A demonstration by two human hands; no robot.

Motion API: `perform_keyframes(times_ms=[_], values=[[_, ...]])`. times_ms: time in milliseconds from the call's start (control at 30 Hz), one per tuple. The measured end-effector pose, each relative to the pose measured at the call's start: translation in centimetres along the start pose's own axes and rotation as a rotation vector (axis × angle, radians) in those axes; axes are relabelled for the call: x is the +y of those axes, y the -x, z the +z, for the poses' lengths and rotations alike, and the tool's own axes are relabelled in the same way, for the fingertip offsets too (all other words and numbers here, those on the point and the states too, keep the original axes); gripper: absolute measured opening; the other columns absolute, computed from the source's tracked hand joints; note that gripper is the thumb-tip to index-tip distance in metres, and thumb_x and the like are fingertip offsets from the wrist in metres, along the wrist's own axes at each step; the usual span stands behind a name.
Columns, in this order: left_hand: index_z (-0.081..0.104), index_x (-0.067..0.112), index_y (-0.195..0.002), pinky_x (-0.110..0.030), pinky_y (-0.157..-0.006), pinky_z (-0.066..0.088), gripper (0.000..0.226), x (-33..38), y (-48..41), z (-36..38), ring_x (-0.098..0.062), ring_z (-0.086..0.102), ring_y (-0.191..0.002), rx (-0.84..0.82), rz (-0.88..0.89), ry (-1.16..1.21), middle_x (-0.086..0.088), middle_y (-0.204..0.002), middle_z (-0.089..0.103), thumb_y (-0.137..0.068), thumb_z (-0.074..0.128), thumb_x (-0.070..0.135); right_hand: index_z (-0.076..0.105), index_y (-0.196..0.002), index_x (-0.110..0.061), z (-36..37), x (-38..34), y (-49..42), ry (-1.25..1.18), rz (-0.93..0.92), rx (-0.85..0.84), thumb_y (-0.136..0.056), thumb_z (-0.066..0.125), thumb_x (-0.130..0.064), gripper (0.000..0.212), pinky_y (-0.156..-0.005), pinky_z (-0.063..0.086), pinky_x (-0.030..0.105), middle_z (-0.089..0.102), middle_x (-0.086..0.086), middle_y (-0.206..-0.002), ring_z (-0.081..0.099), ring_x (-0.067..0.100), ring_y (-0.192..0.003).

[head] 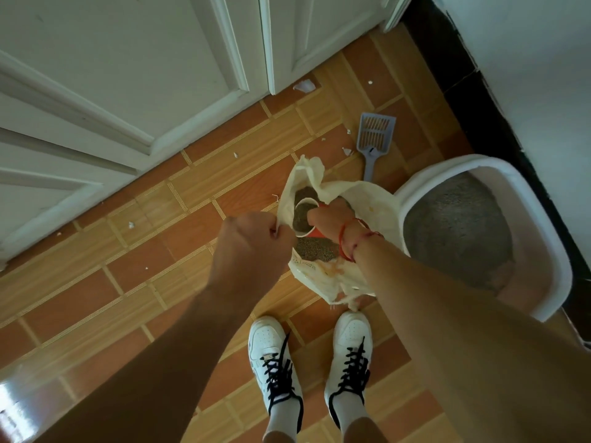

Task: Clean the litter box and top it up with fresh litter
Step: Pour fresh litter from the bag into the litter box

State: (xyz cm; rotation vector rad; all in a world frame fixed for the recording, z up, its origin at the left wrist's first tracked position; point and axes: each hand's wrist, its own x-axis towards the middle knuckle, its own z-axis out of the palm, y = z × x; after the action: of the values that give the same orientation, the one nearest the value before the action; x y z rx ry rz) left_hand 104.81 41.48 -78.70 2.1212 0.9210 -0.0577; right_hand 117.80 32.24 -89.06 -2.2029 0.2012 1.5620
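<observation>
- View from above: a person stands on a tiled floor, looking down past both forearms.
- An open cream bag of grey-brown litter sits at the centre of the frame, just above the person's shoes.
- The left hand, at centre left, has its grip clamped on the bag's left edge, pulling the mouth open.
- The right hand is inside the bag, its grip closed round an orange cup that looks full of litter.
- The litter box, white-rimmed, lies at the right of the frame, touching or just beside the bag.
- The box lies directly right of the cup, so the right hand is the nearer one; a short sideways carry would likely reach it.
- The box's long axis runs from the upper middle towards the lower right.
- A grey bed of litter already covers the box's bottom.
- A blue-grey scoop lies on the floor above the bag, apart from both hands.
</observation>
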Motion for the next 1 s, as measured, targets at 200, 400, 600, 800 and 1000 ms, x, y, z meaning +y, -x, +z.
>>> perform_keyframes(times_ms=[200,400,600,800,1000], values=[[0.047,-0.001,-0.051,-0.020,-0.033,0.027,0.041,1.1,0.6,0.0,-0.008,0.036,-0.033,-0.026,-0.109,0.014,0.005,-0.041,0.033,-0.091,0.055,0.004,0.049,-0.111,-0.015,-2.9,-1.7,7.3,-0.054,-0.150,0.009,-0.086,0.056,-0.010,0.026,-0.073,0.046,0.031,0.056,0.004,-0.097,0.056,0.020,-0.089],[0.061,-0.012,-0.073,-0.021,-0.038,0.026,0.036,2.0,1.1,-0.6,-0.017,0.044,-0.050,-0.051,-0.346,0.141,-0.030,-0.073,0.067,-0.096,0.048,0.012,0.049,-0.114,-0.022,-5.5,-1.4,13.7,-0.216,-0.225,-0.094,-0.085,0.053,-0.005,0.034,-0.095,0.052,0.042,0.055,-0.001,-0.098,0.059,0.023,-0.102],[0.052,-0.010,-0.065,-0.025,-0.043,0.030,0.038,3.4,1.4,-0.7,-0.018,0.040,-0.050,-0.068,-0.375,0.093,-0.011,-0.057,0.047,-0.097,0.047,0.011,0.057,-0.109,-0.022,-9.2,-0.3,17.6,-0.548,-0.255,-0.153,-0.084,0.052,0.002,0.035,-0.090,0.055,0.036,0.058,0.008,-0.104,0.061,0.019,-0.095],[0.040,0.010,-0.055,-0.018,-0.034,0.028,0.044,5.5,1.7,0.2,-0.012,0.030,-0.045,-0.087,-0.303,-0.063,-0.001,-0.051,0.035,-0.100,0.044,0.008,0.055,-0.119,-0.017,-13.8,2.0,18.8,-0.742,-0.343,-0.055,-0.072,0.058,-0.007,0.048,-0.092,0.055,0.042,0.063,0.014,-0.112,0.064,0.028,-0.101],[0.047,0.002,-0.060,-0.017,-0.037,0.029,0.040,5.8,1.9,0.9,-0.013,0.034,-0.045,-0.057,-0.292,-0.151,-0.003,-0.052,0.040,-0.099,0.045,0.009,0.060,-0.119,-0.017,-17.2,6.2,16.7,-0.741,-0.291,0.125,-0.082,0.057,-0.012,0.038,-0.087,0.056,0.040,0.068,0.012,-0.106,0.068,0.023,-0.098]])
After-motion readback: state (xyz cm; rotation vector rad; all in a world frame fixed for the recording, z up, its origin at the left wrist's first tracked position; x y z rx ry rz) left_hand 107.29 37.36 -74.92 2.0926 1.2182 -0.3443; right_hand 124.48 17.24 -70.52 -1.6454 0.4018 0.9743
